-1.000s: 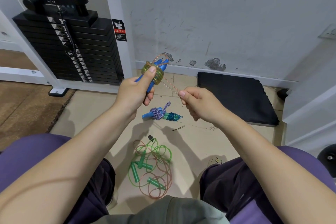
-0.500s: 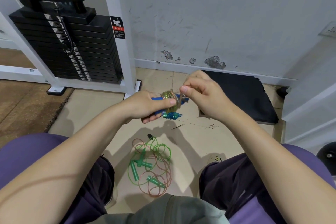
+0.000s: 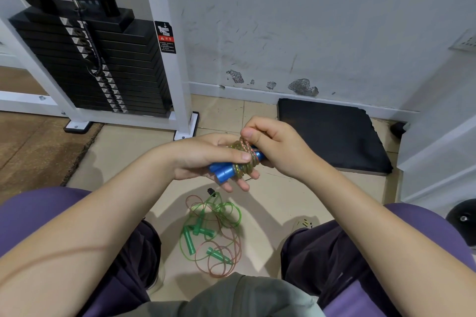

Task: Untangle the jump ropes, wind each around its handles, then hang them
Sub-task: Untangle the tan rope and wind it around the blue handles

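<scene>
Black warning sticker (image 3: pixel 165 37) on white machine upright (image 3: pixel 164 41): white pictogram above red band, lettering too small to read. No other legible text.

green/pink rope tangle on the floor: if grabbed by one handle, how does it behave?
The tangled ropes look like thin, floppy cord in loose loops, so they would probably sag and trail. The loops interlace, so the other green handles likely drag along. Probably light.
</scene>
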The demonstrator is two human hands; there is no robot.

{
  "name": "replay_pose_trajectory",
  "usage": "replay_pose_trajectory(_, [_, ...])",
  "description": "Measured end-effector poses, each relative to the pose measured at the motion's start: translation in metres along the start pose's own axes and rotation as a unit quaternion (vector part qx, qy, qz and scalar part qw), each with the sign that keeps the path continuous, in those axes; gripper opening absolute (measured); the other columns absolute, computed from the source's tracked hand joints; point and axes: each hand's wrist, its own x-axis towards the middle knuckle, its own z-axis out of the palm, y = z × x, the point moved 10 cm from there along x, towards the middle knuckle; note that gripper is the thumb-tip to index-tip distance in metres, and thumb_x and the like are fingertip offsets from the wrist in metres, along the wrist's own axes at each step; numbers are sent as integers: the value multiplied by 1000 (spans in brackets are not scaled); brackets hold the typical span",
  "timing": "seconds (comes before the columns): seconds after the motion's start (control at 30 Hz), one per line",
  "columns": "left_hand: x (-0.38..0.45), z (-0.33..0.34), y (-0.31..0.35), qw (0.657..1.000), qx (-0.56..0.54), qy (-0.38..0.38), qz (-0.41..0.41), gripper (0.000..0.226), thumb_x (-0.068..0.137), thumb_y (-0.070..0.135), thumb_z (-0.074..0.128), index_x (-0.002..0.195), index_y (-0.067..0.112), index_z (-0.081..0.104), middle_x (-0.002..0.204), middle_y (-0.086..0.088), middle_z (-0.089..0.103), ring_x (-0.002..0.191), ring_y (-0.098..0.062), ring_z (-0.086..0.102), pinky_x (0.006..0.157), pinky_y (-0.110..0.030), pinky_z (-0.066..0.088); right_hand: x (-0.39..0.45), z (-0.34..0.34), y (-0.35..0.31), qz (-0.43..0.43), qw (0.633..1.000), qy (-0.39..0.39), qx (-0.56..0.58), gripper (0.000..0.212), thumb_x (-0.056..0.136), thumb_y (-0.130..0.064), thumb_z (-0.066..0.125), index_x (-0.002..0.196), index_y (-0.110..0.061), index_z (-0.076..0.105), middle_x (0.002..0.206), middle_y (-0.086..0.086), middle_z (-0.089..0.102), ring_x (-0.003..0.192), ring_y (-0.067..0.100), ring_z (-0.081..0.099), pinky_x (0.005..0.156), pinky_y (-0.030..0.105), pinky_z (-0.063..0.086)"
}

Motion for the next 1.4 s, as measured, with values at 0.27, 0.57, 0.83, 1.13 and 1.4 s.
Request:
replay_pose_trajectory(0.27, [8,-10,1,993,19,96,63,38,86,44,67,110,15,68,87,-11,69,66,-25,63,42,-23,42,3,-8,3,28,999,-7,-25,13,89,-14,68,80,-3,69,64,10,60,56,17,52,49,27,43])
replay_pose_trajectory(0.57, [4,-26,6,978,109,166,69,52,78,48,73,111,8,65,84,-6,70,64,-19,65,42,-26,43,2,-42,-1,8,989,68,-129,30,84,-27,74,68,-5,63,73,8,52,62,13,48,57,28,41])
replay_pose_trajectory(0.83, [-13,-72,16,941,-13,312,132,51,76,48,68,103,5,63,78,-10,69,52,-16,61,40,-24,41,2,-59,20,62,994,82,-38,21,86,-29,73,71,-14,73,45,4,51,39,13,45,46,19,36])
replay_pose_trajectory(1.13, [-20,-90,13,911,-91,369,162,38,85,37,73,112,12,64,82,-8,67,62,-21,64,42,-25,43,1,-69,21,53,985,156,52,13,90,-11,66,82,-6,73,78,9,71,70,12,64,71,21,51])
replay_pose_trajectory(1.4, [-18,-90,12,908,-167,350,157,42,79,41,73,98,5,62,77,-8,67,56,-17,61,41,-23,40,-10,-17,48,213,973,-76,39,24,100,-23,48,81,-15,62,52,-4,22,47,14,14,48,22,13])
